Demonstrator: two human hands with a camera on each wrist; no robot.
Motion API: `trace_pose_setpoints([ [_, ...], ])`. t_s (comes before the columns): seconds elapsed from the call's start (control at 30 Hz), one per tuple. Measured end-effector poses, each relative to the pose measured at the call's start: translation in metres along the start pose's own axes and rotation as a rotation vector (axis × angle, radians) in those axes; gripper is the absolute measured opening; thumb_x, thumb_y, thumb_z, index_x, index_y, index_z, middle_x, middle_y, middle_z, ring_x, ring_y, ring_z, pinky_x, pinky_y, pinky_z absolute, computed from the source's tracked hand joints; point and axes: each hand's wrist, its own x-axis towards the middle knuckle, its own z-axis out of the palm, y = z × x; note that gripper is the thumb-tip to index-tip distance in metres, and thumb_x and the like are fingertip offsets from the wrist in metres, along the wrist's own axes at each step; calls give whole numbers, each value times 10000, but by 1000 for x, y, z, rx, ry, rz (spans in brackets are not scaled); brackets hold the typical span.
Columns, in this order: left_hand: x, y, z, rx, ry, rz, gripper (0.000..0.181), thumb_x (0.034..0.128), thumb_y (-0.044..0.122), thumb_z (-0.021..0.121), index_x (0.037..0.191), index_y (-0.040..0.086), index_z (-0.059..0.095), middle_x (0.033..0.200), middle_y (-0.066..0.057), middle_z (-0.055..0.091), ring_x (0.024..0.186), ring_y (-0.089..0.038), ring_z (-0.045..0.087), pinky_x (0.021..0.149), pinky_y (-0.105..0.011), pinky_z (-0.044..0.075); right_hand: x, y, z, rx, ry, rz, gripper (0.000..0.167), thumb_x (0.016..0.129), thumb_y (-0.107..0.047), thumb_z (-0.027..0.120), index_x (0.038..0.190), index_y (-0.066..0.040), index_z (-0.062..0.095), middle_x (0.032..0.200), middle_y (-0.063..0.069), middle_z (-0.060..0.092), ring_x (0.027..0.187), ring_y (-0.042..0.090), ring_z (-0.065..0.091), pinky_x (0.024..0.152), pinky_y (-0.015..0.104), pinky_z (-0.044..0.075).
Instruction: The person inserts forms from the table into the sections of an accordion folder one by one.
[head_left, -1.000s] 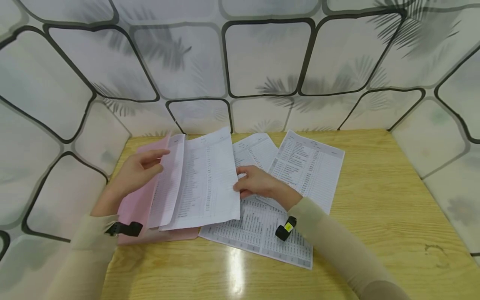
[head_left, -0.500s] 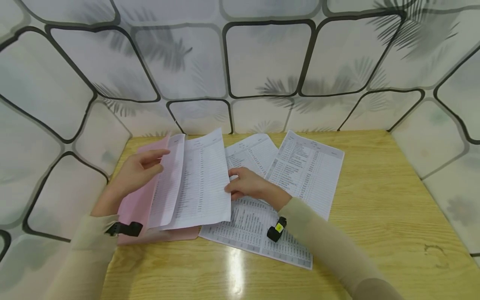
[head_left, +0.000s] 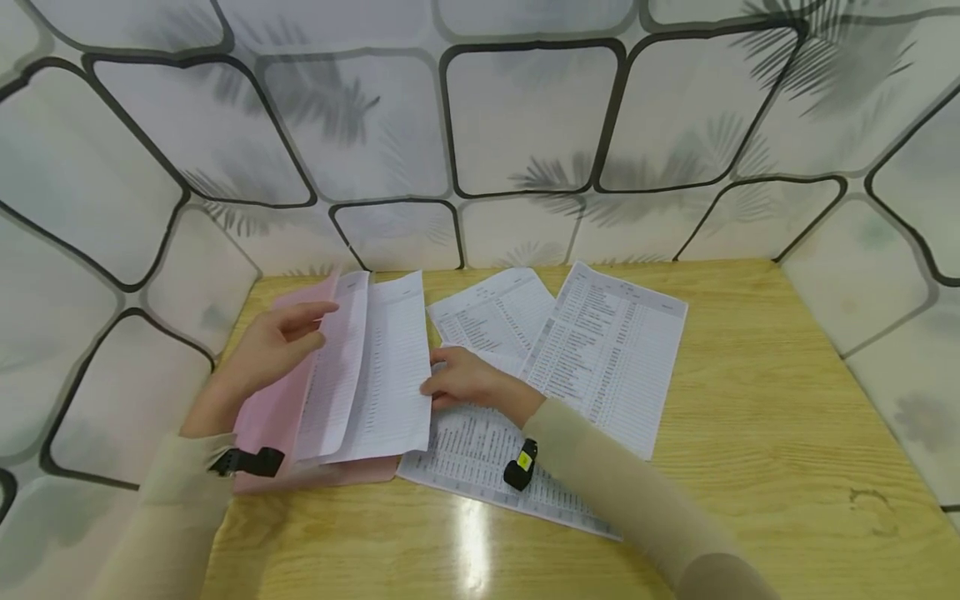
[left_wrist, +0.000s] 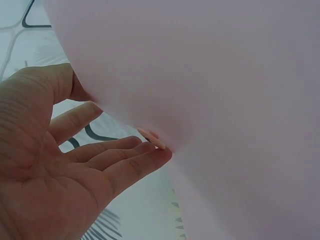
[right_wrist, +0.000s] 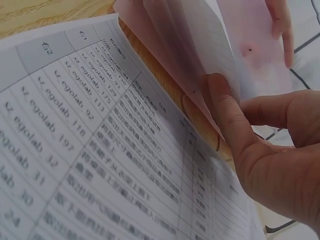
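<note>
At the left of the table lies a pink translucent folder [head_left: 273, 417], its cover raised. My left hand [head_left: 273, 346] holds the free edge of that cover [left_wrist: 215, 80], fingertips at a small round button-like spot on it. Printed sheets stand partly inside the folder, one of them curling upward. My right hand [head_left: 472, 382] pinches the right edge of the outer printed sheet [head_left: 393, 367] between thumb and fingers. From the right wrist, the sheet's pale back [right_wrist: 220, 45] shows beside my fingertips.
Several more printed sheets overlap to the right: one small-looking sheet [head_left: 491, 308] at the back, one tilted sheet [head_left: 611, 350] at the right, and one sheet [head_left: 480, 467] under my right forearm. The wooden table [head_left: 780, 417] meets patterned fabric walls [head_left: 532, 125].
My right hand has moved left with the outer sheet's edge, bringing it nearer the folder and uncovering more of the loose sheets. The left hand stays in place on the cover.
</note>
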Motion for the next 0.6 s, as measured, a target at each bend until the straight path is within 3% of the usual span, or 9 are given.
trace_pose_setpoints([
  [0.03,0,0,0,3,0,-2,429,1013,63,615,1431,-36,615,1503,-271,574,1135,109,551,873,-13,459,1,0,2,1,0,4,461,928,76,650,1384,63,582,1070,216,753,780,165,728,707,279,632],
  [0.07,-1,1,0,7,0,-5,429,1013,63,613,1431,-34,617,1504,-268,575,1158,65,571,872,-13,459,2,0,3,3,2,6,462,928,77,651,1384,63,582,1059,207,752,772,163,724,703,276,631],
  [0.17,-1,3,0,13,-1,-14,434,1013,63,609,1437,-29,612,1510,-264,571,1249,-157,631,867,-12,459,5,0,7,9,7,19,471,929,81,646,1395,57,579,1039,187,745,756,160,713,687,264,624],
  [0.27,-1,4,0,8,-2,-15,439,1014,58,603,1443,-34,605,1514,-273,564,1309,-395,602,862,-10,457,8,0,10,28,5,19,477,930,93,638,1402,63,574,1069,215,749,765,172,722,705,283,634],
  [0.33,0,4,0,1,-1,-12,440,1013,54,602,1443,-39,603,1512,-281,561,1319,-456,581,860,-9,456,9,-1,13,42,1,18,481,932,98,633,1407,64,570,1099,240,749,775,180,726,715,290,638],
  [0.47,0,4,0,-7,5,-4,432,1006,48,613,1426,-53,611,1497,-287,572,1310,-405,603,871,-12,457,12,-2,17,46,-10,12,482,935,88,636,1412,63,573,1135,261,750,789,182,734,716,289,639],
  [0.6,-1,2,0,-17,6,-11,432,1001,49,621,1422,-49,617,1496,-277,577,1223,-91,639,877,-27,471,13,-3,19,87,-6,20,417,962,55,635,1374,76,576,1036,223,766,753,176,734,709,312,647],
])
